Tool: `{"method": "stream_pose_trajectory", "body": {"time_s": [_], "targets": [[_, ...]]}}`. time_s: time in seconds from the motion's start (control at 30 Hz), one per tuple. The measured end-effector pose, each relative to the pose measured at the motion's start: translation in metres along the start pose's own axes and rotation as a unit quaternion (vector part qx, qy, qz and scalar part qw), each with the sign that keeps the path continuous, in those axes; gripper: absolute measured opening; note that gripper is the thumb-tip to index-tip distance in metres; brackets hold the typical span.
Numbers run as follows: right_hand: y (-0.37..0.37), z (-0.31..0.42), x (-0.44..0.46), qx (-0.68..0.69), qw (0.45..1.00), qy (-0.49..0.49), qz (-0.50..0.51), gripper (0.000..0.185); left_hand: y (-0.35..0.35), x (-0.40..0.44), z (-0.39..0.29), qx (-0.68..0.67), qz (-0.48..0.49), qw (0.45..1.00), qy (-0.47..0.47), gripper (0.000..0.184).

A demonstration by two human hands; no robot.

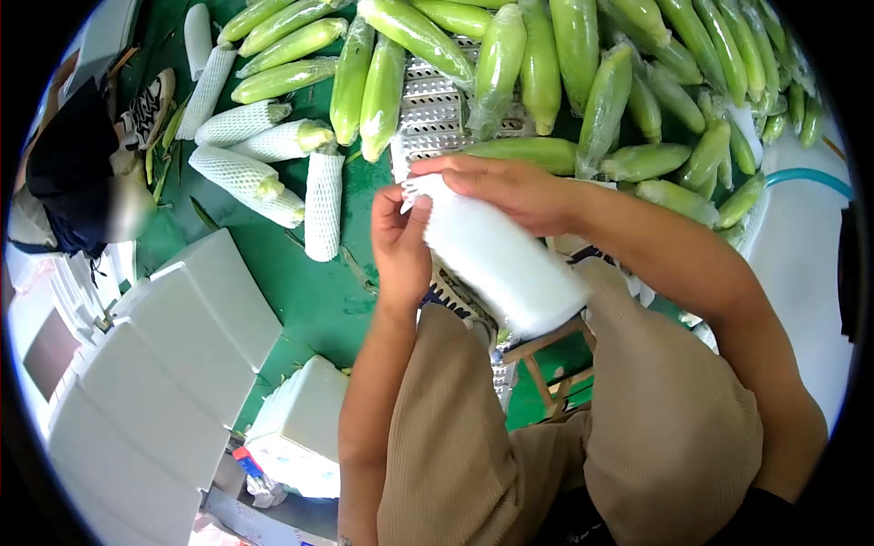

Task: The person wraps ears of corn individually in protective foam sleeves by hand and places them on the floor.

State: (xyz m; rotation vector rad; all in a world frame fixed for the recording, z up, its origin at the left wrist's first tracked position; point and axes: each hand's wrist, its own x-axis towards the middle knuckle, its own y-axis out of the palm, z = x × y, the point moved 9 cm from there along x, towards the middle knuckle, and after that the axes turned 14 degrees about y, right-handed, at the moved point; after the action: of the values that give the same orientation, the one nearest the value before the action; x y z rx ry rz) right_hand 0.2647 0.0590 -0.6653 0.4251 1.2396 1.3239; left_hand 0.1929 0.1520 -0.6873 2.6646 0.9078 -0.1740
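Note:
In the head view, a white foam net sleeve hangs slantwise over my knees, its frayed, lacy end at the top. My left hand pinches that end between thumb and fingers. My right hand closes over the sleeve's upper edge from the other side. Whether anything lies inside the sleeve is hidden. Just beyond my hands, a green ear of corn in clear film lies crosswise. Several ears in white net sleeves rest on the green floor to the left.
Many film-wrapped green ears are heaped at the far right, partly over a perforated metal strip. White foam boxes stand at left, near another person in dark clothing. A wooden stool shows between my knees.

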Motion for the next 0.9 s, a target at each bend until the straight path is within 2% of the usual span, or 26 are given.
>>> {"method": "stream_pose_trajectory", "body": {"time_s": [0.07,0.1,0.13,0.2,0.27,0.3,0.4,0.43,0.53,0.57,0.63,0.7,0.73,0.77,0.83,0.87,0.9], "targets": [[-0.017,-0.012,0.021,0.092,0.994,-0.047,-0.028,0.051,-0.021,-0.006,0.026,-0.132,-0.035,0.988,-0.077,0.017],[-0.021,-0.018,0.024,0.156,0.988,-0.014,0.010,0.049,-0.026,-0.014,0.034,-0.213,-0.013,0.967,-0.136,0.024],[-0.022,-0.019,0.025,0.161,0.986,-0.004,-0.042,0.049,-0.028,-0.016,0.032,-0.223,0.014,0.965,-0.137,0.030],[-0.043,-0.043,0.036,-0.048,0.982,0.093,-0.156,0.042,-0.038,-0.025,0.043,-0.216,-0.051,0.964,-0.144,0.033],[-0.043,-0.045,0.046,-0.105,0.969,0.125,-0.187,0.034,-0.051,-0.033,0.063,-0.324,-0.046,0.921,-0.213,0.035],[-0.044,-0.044,0.051,-0.135,0.960,0.141,-0.202,0.030,-0.055,-0.040,0.066,-0.380,-0.067,0.899,-0.207,0.039],[-0.055,-0.023,0.071,-0.013,0.983,0.017,-0.185,0.023,-0.080,-0.040,0.078,-0.209,-0.059,0.949,-0.229,0.037],[-0.062,-0.020,0.078,0.053,0.970,-0.028,-0.236,0.023,-0.089,-0.036,0.086,-0.143,-0.057,0.961,-0.230,0.035],[-0.106,-0.046,0.134,-0.088,0.926,0.006,-0.367,0.027,-0.107,-0.014,0.099,-0.227,-0.227,0.923,-0.212,0.030],[-0.108,-0.049,0.129,-0.220,0.885,0.028,-0.409,0.027,-0.113,-0.016,0.117,-0.221,-0.271,0.906,-0.238,0.030],[-0.114,-0.045,0.117,-0.473,0.747,0.063,-0.463,0.028,-0.117,-0.035,0.150,-0.153,-0.280,0.897,-0.307,0.033],[-0.113,-0.060,0.093,-0.485,0.749,0.034,-0.450,0.028,-0.104,-0.047,0.157,-0.084,-0.247,0.908,-0.327,0.033],[-0.108,-0.072,0.078,-0.488,0.751,0.023,-0.445,0.028,-0.086,-0.053,0.146,-0.064,-0.215,0.916,-0.331,0.032],[-0.112,-0.085,0.060,-0.419,0.768,0.066,-0.480,0.027,-0.071,-0.063,0.140,-0.044,-0.185,0.922,-0.338,0.032],[-0.117,-0.106,0.022,-0.277,0.781,0.145,-0.541,0.026,-0.059,-0.071,0.136,-0.010,-0.202,0.925,-0.322,0.031],[-0.116,-0.111,0.013,-0.253,0.779,0.120,-0.561,0.026,-0.052,-0.071,0.135,0.008,-0.204,0.928,-0.311,0.030],[-0.116,-0.112,0.011,-0.232,0.776,0.090,-0.579,0.027,-0.047,-0.068,0.135,0.007,-0.212,0.941,-0.262,0.025]]}}
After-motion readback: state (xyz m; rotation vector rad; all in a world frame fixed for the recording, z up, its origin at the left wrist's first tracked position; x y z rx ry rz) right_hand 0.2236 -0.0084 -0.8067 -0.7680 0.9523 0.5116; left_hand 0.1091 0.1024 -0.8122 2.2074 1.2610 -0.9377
